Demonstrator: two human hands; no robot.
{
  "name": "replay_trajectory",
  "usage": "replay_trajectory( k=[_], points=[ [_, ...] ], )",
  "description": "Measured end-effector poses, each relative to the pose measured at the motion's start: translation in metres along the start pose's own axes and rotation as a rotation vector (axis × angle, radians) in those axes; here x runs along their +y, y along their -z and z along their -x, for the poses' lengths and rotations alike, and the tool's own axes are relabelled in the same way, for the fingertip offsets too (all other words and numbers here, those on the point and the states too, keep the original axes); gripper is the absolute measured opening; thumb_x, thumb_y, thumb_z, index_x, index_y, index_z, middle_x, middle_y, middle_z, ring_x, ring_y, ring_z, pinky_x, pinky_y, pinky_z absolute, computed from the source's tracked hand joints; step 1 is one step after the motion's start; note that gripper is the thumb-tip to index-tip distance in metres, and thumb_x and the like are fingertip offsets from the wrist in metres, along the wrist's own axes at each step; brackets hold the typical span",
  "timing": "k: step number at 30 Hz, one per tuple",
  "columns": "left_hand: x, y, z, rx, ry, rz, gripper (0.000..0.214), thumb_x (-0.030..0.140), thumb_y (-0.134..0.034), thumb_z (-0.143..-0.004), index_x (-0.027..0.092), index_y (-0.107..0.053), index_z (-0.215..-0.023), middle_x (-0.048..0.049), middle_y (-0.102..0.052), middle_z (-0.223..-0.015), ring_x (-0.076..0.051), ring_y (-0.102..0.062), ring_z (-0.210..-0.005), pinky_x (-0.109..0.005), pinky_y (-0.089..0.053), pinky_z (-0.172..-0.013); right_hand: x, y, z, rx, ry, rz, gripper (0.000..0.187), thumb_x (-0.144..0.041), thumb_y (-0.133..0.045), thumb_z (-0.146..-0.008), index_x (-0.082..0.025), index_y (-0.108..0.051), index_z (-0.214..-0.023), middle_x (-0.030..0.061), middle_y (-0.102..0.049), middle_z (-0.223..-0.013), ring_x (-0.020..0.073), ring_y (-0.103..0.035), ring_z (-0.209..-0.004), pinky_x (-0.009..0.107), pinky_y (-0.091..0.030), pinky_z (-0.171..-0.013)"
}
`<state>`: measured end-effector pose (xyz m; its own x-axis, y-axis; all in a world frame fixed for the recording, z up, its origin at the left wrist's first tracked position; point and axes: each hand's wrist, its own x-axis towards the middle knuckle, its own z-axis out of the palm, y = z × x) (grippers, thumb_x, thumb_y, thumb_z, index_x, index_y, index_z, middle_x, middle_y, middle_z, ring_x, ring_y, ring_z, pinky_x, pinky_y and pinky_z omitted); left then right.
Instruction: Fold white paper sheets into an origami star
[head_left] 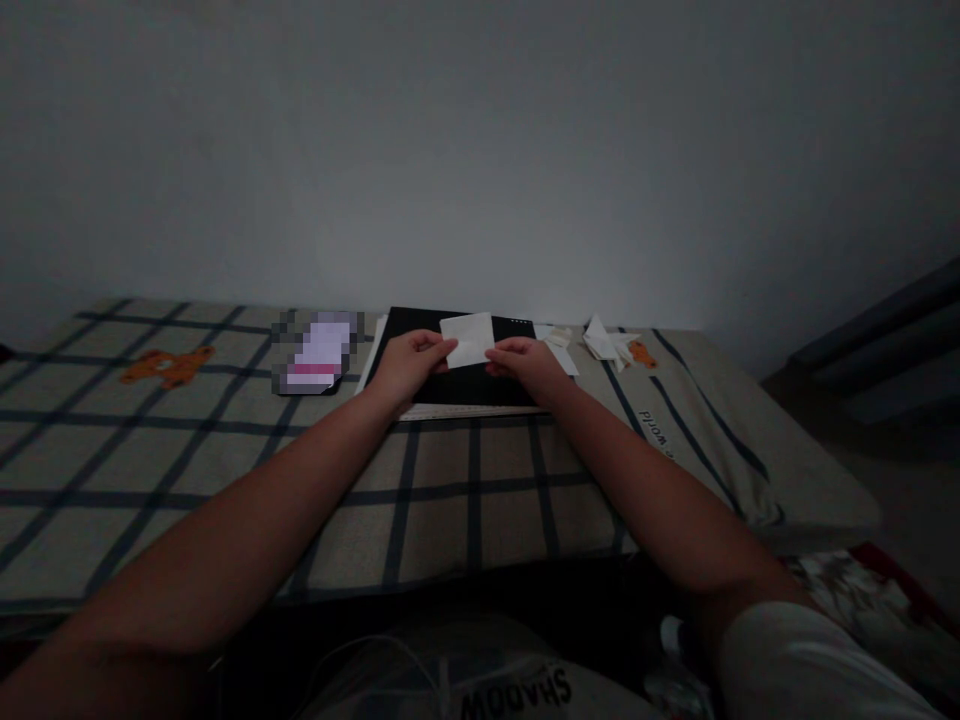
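Note:
A small white square of paper [468, 338] is held up between both hands above a black board [450, 385] that lies on a checked bed cover [225, 450]. My left hand [411, 362] pinches the paper's left edge, fingers closed. My right hand [525, 362] pinches its right edge, fingers closed too. Both arms reach forward from the bottom of the view.
Folded white paper pieces [606, 342] lie right of the board, with one more [561, 338] beside my right hand. A blurred-out pink and white object [319, 355] sits left of the board. White sheets [465, 410] stick out under the board. A grey wall stands behind.

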<state>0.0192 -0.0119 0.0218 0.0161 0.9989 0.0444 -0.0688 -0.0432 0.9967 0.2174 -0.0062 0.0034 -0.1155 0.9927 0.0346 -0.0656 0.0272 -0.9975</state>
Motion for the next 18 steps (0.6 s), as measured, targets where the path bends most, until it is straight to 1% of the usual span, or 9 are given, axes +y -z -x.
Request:
replay_trajectory(
  k=[2, 5, 7, 9, 13, 15, 18],
  points=[
    [0.0011, -0.0006, 0.001, -0.03, 0.017, 0.008, 0.018, 0.024, -0.077, -0.069, 0.016, -0.061, -0.07, -0.0005, -0.065, -0.073, -0.01, -0.059, -0.065, -0.022, -0.051, -0.062, -0.0003, 0.0005, -0.0012, 0.024, 0.0, 0.005, 0.021, -0.028, -0.082, -0.065, -0.016, -0.069, -0.075, 0.0004, -0.068, -0.066, 0.0117, -0.063, -0.061, 0.028, -0.053, -0.065],
    [0.0008, -0.0006, 0.0009, -0.093, 0.045, -0.039, 0.016, 0.018, -0.076, -0.067, 0.015, -0.06, -0.068, -0.0013, -0.066, -0.072, -0.011, -0.061, -0.066, -0.022, -0.051, -0.061, 0.0009, 0.0014, -0.0038, 0.056, 0.019, -0.037, 0.018, -0.026, -0.078, -0.067, -0.017, -0.07, -0.079, 0.0004, -0.069, -0.07, 0.0109, -0.061, -0.061, 0.027, -0.051, -0.065],
    [-0.0006, 0.0001, -0.0001, -0.131, 0.064, -0.085, 0.014, 0.016, -0.076, -0.067, 0.014, -0.063, -0.072, -0.0012, -0.066, -0.07, -0.011, -0.061, -0.064, -0.023, -0.051, -0.06, 0.0025, 0.0023, -0.0055, 0.082, 0.049, -0.051, 0.019, -0.027, -0.076, -0.067, -0.017, -0.071, -0.082, 0.0005, -0.07, -0.073, 0.0108, -0.061, -0.063, 0.027, -0.05, -0.066],
    [-0.0024, 0.0012, -0.0012, -0.155, 0.065, -0.114, 0.017, 0.018, -0.078, -0.067, 0.014, -0.066, -0.079, -0.0016, -0.067, -0.072, -0.011, -0.061, -0.064, -0.023, -0.051, -0.06, 0.004, 0.0032, -0.0066, 0.084, 0.074, -0.026, 0.02, -0.029, -0.075, -0.067, -0.017, -0.072, -0.083, 0.0005, -0.07, -0.074, 0.0108, -0.06, -0.063, 0.027, -0.049, -0.066],
    [-0.0056, 0.0034, -0.0024, -0.194, 0.023, -0.122, 0.026, 0.026, -0.08, -0.067, 0.014, -0.069, -0.086, -0.0045, -0.072, -0.081, -0.012, -0.063, -0.068, -0.024, -0.052, -0.062, 0.0038, 0.0034, -0.0057, 0.048, 0.095, 0.02, 0.025, -0.032, -0.076, -0.068, -0.016, -0.073, -0.087, 0.0013, -0.071, -0.077, 0.0108, -0.058, -0.064, 0.028, -0.048, -0.066],
    [-0.0063, 0.0039, -0.0027, -0.2, 0.013, -0.108, 0.026, 0.027, -0.081, -0.066, 0.013, -0.069, -0.085, -0.0045, -0.072, -0.081, -0.013, -0.063, -0.069, -0.025, -0.053, -0.064, 0.0022, 0.0022, -0.0042, 0.033, 0.099, -0.012, 0.03, -0.034, -0.077, -0.067, -0.017, -0.073, -0.091, 0.0021, -0.072, -0.082, 0.0113, -0.06, -0.068, 0.028, -0.05, -0.068],
    [-0.0058, 0.0034, -0.0024, -0.182, -0.007, -0.056, 0.026, 0.028, -0.081, -0.066, 0.014, -0.067, -0.083, -0.0037, -0.071, -0.082, -0.013, -0.064, -0.071, -0.026, -0.055, -0.068, 0.0004, 0.0003, -0.0019, -0.03, 0.066, -0.035, 0.033, -0.038, -0.08, -0.066, -0.017, -0.073, -0.091, 0.0027, -0.072, -0.084, 0.012, -0.062, -0.071, 0.029, -0.052, -0.072]
  ],
)
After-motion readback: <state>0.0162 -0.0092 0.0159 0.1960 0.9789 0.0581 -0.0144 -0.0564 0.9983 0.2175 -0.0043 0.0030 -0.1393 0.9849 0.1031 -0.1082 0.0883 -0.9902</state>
